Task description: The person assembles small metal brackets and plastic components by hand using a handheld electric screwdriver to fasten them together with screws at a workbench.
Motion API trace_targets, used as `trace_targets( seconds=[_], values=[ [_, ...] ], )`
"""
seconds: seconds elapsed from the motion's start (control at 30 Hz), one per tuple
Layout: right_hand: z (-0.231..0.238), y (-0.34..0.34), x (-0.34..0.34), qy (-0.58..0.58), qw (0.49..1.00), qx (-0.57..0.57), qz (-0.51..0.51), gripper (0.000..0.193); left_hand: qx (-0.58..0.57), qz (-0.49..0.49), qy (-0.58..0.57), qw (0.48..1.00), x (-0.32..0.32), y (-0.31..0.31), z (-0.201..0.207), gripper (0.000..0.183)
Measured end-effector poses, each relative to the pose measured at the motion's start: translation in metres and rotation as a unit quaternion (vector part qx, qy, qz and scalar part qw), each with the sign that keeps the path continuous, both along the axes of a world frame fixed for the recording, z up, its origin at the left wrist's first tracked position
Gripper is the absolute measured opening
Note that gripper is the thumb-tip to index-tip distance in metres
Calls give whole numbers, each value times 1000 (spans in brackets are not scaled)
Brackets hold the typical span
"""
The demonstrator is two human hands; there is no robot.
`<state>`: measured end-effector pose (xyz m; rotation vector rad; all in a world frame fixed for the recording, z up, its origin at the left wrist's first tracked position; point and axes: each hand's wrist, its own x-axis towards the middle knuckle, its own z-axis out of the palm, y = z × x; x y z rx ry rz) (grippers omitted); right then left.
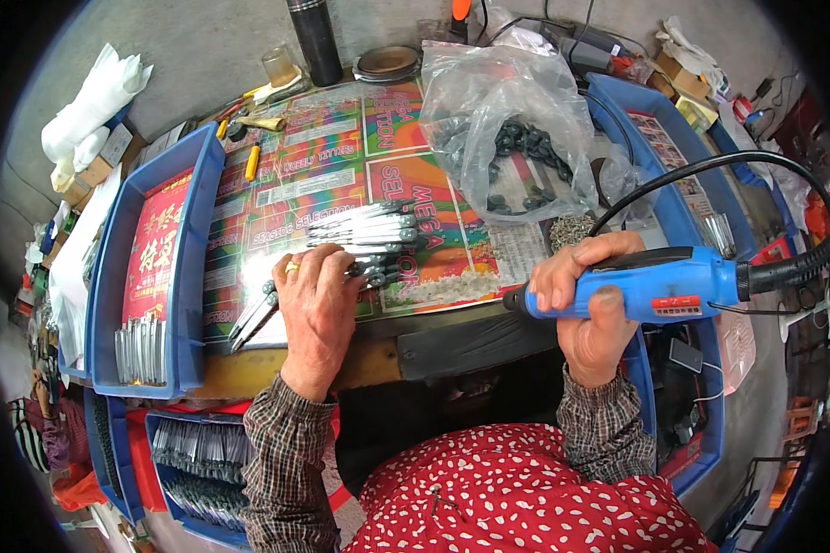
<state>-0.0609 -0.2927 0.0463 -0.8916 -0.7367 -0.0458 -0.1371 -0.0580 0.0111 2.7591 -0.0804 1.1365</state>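
Observation:
My right hand [590, 309] is wrapped round a blue electric screwdriver [678, 284], held level above the table's right front edge. Its dark nose points left, and a thick black cable leaves its back end. My left hand [318, 309] rests on a loose pile of slim silver rods with dark ends [369, 228]. Its fingers are curled down over some of them, and a few rods stick out to the left below the knuckles. How many the fingers hold is hidden. A ring sits on one finger.
A blue tray [207, 198] at left holds silver pieces. A clear plastic bag [516, 83] of dark parts lies at the back, with a heap of small metal parts [570, 230] before it. A yellow-handled screwdriver [252, 161], a black flask [315, 41] and another blue tray [618, 111] surround the tabletop.

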Motion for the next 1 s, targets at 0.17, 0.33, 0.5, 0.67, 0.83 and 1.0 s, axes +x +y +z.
trace_targets(
  seconds=[0.17, 0.33, 0.5, 0.67, 0.83, 1.0],
  values=[
    [-6, 4, 7, -22, 999, -5, -24, 32, -37, -9, -47, 998, -8, -3, 4, 30],
    [-10, 9, 15, -7, 999, 22, -48, 29, -205, -13, -6, 979, -17, -18, 19, 27],
    [-9, 14, 19, -7, 993, -42, -109, 37, -424, -49, 101, 899, -23, -29, 12, 25],
    [-10, 17, 21, -5, 994, -42, -103, 37, -390, -72, 91, 913, -24, -34, -2, 21],
    [-14, 19, 20, 4, 999, 20, -34, 32, -320, -68, 76, 942, -25, -43, 10, 23],
    [-15, 19, 12, 13, 1000, 22, -3, 34, -322, -94, 110, 936, -27, -52, 12, 22]
  ],
)
